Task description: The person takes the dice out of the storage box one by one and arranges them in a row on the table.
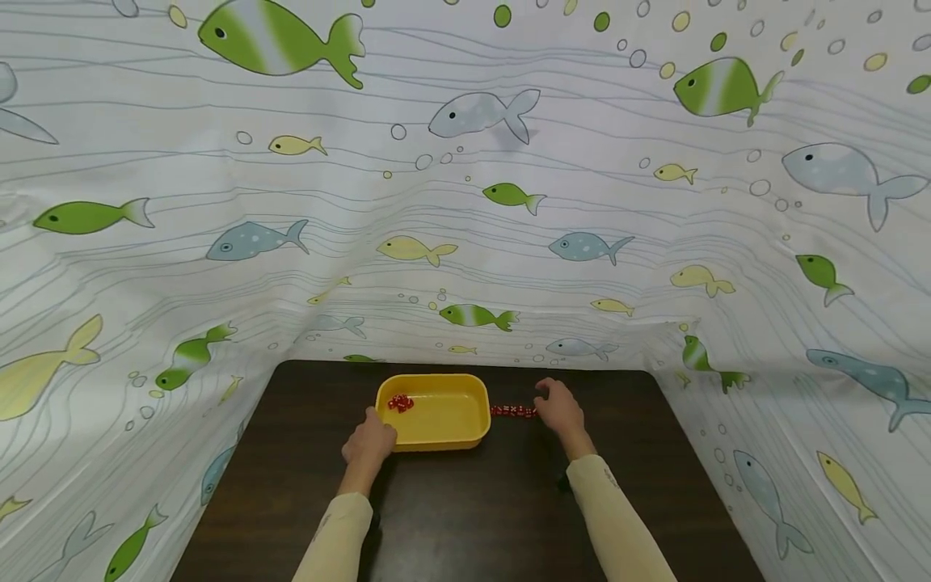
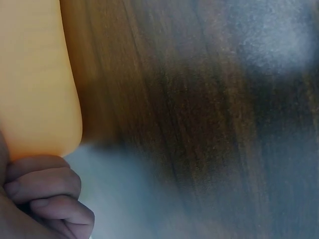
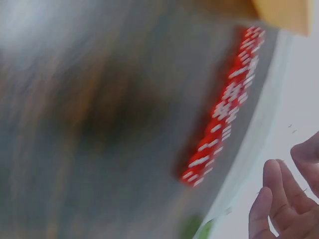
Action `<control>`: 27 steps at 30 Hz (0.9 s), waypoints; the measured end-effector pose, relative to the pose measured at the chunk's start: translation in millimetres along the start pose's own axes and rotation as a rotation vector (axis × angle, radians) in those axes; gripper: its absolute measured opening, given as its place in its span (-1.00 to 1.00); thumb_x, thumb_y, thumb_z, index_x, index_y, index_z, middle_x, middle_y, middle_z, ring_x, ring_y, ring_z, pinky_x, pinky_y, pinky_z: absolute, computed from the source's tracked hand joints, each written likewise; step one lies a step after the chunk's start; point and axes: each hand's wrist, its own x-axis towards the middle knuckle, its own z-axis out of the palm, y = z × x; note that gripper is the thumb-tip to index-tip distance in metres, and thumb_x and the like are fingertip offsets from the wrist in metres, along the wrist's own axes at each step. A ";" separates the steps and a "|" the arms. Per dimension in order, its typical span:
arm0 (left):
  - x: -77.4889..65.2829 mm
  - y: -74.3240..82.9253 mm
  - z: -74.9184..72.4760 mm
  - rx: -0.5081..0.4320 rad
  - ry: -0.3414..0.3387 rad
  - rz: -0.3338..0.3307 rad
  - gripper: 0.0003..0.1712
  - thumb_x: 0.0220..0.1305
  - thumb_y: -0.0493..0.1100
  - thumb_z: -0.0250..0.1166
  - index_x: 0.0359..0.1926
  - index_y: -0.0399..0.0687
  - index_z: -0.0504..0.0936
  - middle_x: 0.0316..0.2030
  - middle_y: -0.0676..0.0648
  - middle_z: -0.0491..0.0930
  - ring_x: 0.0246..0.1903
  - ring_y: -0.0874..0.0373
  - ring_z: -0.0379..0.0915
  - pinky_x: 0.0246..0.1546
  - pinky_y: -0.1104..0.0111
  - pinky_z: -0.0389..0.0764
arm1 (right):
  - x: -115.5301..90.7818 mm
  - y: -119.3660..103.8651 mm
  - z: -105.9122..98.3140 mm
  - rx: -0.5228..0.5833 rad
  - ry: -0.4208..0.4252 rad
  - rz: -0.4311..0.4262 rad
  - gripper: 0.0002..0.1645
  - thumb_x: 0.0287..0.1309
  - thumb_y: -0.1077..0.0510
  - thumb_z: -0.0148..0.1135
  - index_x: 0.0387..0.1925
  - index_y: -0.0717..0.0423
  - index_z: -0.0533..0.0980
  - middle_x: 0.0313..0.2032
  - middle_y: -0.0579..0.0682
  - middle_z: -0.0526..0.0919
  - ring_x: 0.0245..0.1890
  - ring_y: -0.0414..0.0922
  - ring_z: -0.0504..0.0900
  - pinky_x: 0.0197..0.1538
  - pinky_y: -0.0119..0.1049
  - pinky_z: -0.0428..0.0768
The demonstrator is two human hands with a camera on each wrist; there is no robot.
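Observation:
A yellow plastic tray [image 1: 444, 432] sits on the dark table, with a small cluster of red dice [image 1: 400, 402] in its left end. My left hand [image 1: 369, 440] grips the tray's near left corner; its curled fingers [image 2: 47, 184] show beneath the tray's end in the left wrist view. To the right of the tray runs a straight row of red dice with white pips [image 1: 513, 411], blurred in the right wrist view. By the right end of that row is my right hand [image 1: 560, 408], its fingers [image 3: 276, 191] loosely bent and apart from the dice, holding nothing.
The dark wood-grain table [image 1: 465, 517] ends at a white cloth backdrop [image 1: 349, 178] printed with fish, which rises behind it and along both sides. The row's left end lies close to the tray's right wall.

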 end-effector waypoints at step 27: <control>-5.0 -1.4 2.9 0.000 0.040 0.018 -0.35 0.34 -0.07 0.04 0.36 -0.27 0.19 -0.49 -0.18 0.42 -0.54 -0.06 0.37 -0.45 0.13 0.32 | -13.4 -133.0 66.2 0.093 -0.120 -0.217 -0.71 0.33 0.05 0.18 0.02 -0.01 0.63 -0.17 -0.12 0.65 -0.35 -0.14 0.54 -0.25 -0.15 0.52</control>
